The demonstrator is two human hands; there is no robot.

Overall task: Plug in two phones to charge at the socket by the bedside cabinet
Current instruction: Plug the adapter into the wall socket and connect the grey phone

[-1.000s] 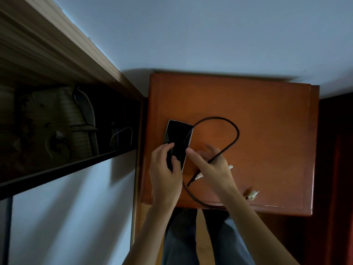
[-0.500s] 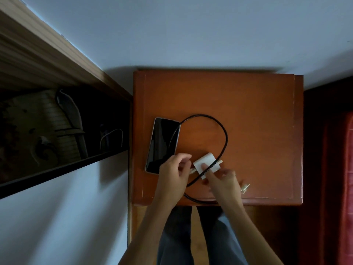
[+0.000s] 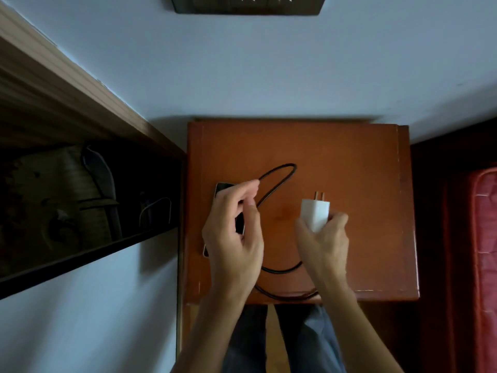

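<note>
Raised now, the charger [image 3: 315, 215] sits gripped in the right hand [image 3: 324, 243], prongs facing the socket [image 3: 247, 5], while the left hand [image 3: 234, 232] pinches the cable [image 3: 279, 170].

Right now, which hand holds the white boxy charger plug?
The right hand grips the white boxy charger plug, prongs toward the wall; the left hand only pinches the black braided cable over the dark phone.
</note>
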